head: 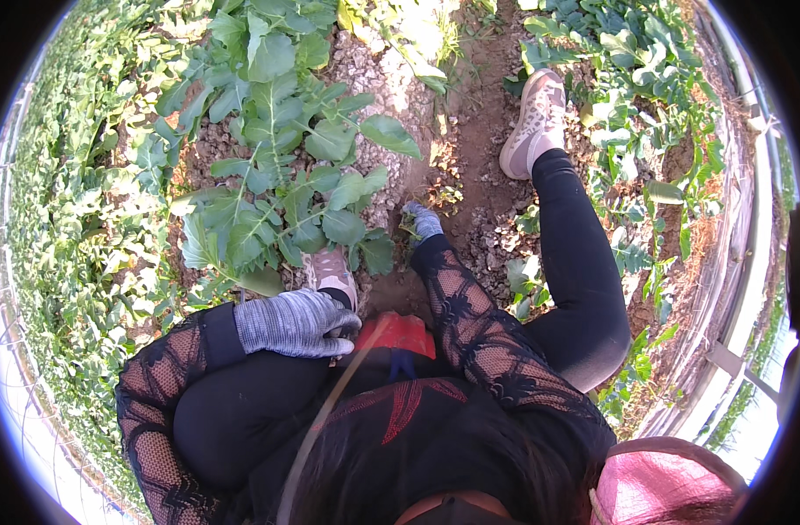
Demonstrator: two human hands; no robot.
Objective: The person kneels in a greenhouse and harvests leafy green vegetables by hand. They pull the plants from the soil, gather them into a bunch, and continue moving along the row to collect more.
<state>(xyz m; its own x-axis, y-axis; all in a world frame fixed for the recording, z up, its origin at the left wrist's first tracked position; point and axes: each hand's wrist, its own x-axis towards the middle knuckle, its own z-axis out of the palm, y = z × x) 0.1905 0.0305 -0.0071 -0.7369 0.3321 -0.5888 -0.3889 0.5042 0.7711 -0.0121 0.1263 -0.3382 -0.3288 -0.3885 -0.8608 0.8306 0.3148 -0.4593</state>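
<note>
My left hand (292, 325), in a grey knit glove, rests over my bent left knee. Its thumb stands a little apart from the fingers, and nothing shows between them; the palm is hidden. Low at the soil between my feet, my right hand (423, 222) wears a matching glove. Its fingers are bent around a small green weed (408, 226), partly hidden by the glove. A large leafy plant (275, 177) with lobed leaves grows just left of that hand and hangs over my left shoe (331, 269). Small reddish-green weeds (447, 195) lie right beyond the right hand.
My right shoe (534, 125) stands on a bare soil furrow (475, 125). Leafy crop rows run along the left (78, 197) and right (626, 85). A pale rail (754, 216) borders the right side. Something red (397, 333) shows between my thighs; pink fabric (662, 482) is at lower right.
</note>
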